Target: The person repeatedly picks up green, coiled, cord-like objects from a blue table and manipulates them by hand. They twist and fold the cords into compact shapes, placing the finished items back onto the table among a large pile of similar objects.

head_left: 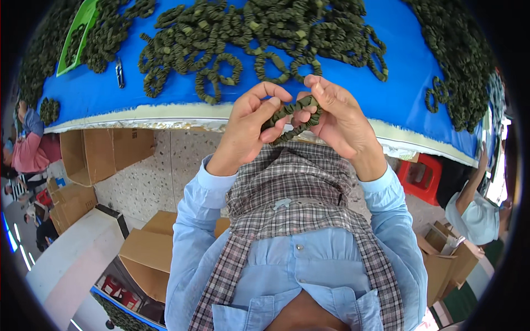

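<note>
We have one dark green ring [287, 135], gathered like a scrunchie, up b/w both hands, just over the near edge of the table [386, 103] & in front of the apron [292, 176]. The step looks like checking or evening out the gathers by feel, prob. around the paler patch [308, 101] on the ring's upper side.

To do it well, we'd best work a short stretch at a time: pinch w/ one hand, turn the ring w/ the other, spread any bunched folds & look for a twist or loose thread. Light tension is enough; pulling hard could strain the seam or hide uneven gathers, we reckon. Good to finish the full loop before putting it down, esp. b/c the rings in the heap [248, 38] look so alike & get mixed up fast.

Left hand [255, 121]: narrow, thumb & fingers pinching the ring's left side. Right hand [342, 118]: a bit wider, thumb raised, fingers curled about the ring's right side; it holds the same ring, but can't tell how firmly. Snips [120, 73] lie on the table to our left, well apart from both hands, in case a thread needs cutting.
</note>
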Demonstrator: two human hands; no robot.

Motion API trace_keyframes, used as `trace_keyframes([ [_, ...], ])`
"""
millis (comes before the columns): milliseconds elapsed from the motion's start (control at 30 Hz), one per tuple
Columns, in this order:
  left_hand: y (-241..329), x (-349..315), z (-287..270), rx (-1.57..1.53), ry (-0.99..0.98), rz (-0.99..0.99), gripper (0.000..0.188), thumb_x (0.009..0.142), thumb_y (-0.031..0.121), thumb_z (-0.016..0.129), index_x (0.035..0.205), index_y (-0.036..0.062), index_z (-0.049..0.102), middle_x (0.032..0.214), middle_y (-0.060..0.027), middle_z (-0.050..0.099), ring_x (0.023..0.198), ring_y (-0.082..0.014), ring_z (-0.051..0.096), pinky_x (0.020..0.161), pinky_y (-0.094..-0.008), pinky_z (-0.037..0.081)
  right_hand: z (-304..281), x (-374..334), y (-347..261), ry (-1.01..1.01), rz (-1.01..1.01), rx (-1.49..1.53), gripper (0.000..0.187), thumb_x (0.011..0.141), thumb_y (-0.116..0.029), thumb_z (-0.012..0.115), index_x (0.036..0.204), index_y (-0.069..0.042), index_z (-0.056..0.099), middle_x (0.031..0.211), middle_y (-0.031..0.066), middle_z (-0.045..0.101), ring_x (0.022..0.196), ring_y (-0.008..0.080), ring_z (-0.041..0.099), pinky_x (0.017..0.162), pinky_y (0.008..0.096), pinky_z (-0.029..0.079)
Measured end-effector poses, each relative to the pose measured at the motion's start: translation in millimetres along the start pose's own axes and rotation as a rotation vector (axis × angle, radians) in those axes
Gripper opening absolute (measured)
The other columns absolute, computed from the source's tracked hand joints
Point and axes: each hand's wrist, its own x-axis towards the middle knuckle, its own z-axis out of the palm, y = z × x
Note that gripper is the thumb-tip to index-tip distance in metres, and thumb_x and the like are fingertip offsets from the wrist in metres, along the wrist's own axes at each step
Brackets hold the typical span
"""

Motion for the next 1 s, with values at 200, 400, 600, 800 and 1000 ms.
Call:
trace_keyframes([
  [200, -19.1, 14.7, 24.6, 0.133, -0.012, 0.066, 0.029, 0.087, 0.018, 0.068, 0.109, 0.001, 0.057, 0.066, -0.0001, 0.061, 0.046, 0.0002, 0.039, 0.041, -0.0163, 0.026, -27.7, -18.1, -6.7, 0.048, 0.006, -0.211, 0.031, 0.093, -0.03, 0.06, 0.106, -0.005, 0.048, 0.073, 0.0006, 0.053, 0.064, 0.0087, 0.051, 0.055, 0.0217, 0.04],
  [400, -31.9, 27.7, 40.7, 0.574, 0.062, 0.185, 0.026, 0.077, 0.008, 0.076, 0.099, 0.0006, 0.065, 0.067, -0.0015, 0.066, 0.056, -0.0019, 0.057, 0.048, -0.014, 0.038, -37.8, -21.2, -15.4, 0.103, -0.025, -0.642, 0.034, 0.096, -0.034, 0.054, 0.11, -0.003, 0.049, 0.071, -0.0007, 0.051, 0.062, 0.005, 0.045, 0.052, 0.0205, 0.036],
  [600, -33.3, 28.5, 47.1, 0.719, 0.107, 0.259, 0.006, 0.077, 0.004, 0.071, 0.082, 0.0013, 0.069, 0.062, 0.0014, 0.063, 0.053, 0.0001, 0.051, 0.047, -0.0155, 0.035, -44.1, -22.1, -32.5, 0.013, -0.011, -0.823, 0.036, 0.094, -0.035, 0.057, 0.11, -0.003, 0.054, 0.069, -0.0023, 0.053, 0.06, 0.0039, 0.045, 0.052, 0.0196, 0.035],
  [800, -19.7, 29.8, 41.0, 0.684, 0.064, 0.109, 0.007, 0.079, 0.006, 0.068, 0.081, 0.0006, 0.067, 0.065, 0.0022, 0.061, 0.056, 0.0, 0.047, 0.047, -0.0168, 0.033, -55.6, -31.5, -49.6, -0.038, -0.008, -0.735, 0.028, 0.086, -0.021, 0.067, 0.105, -0.001, 0.059, 0.068, -0.0035, 0.054, 0.057, 0.0024, 0.043, 0.051, 0.0191, 0.032],
  [1000, -5.8, 38.5, 40.4, 0.463, -0.056, -0.049, 0.02, 0.085, 0.006, 0.053, 0.103, -0.0015, 0.056, 0.061, 0.003, 0.05, 0.05, -0.0021, 0.037, 0.045, -0.0194, 0.027, -70.7, -28.7, -43.9, -0.011, -0.033, -0.365, 0.029, 0.083, -0.016, 0.07, 0.106, 0.0, 0.061, 0.061, -0.0065, 0.048, 0.051, 0.0008, 0.037, 0.048, 0.0204, 0.026],
])
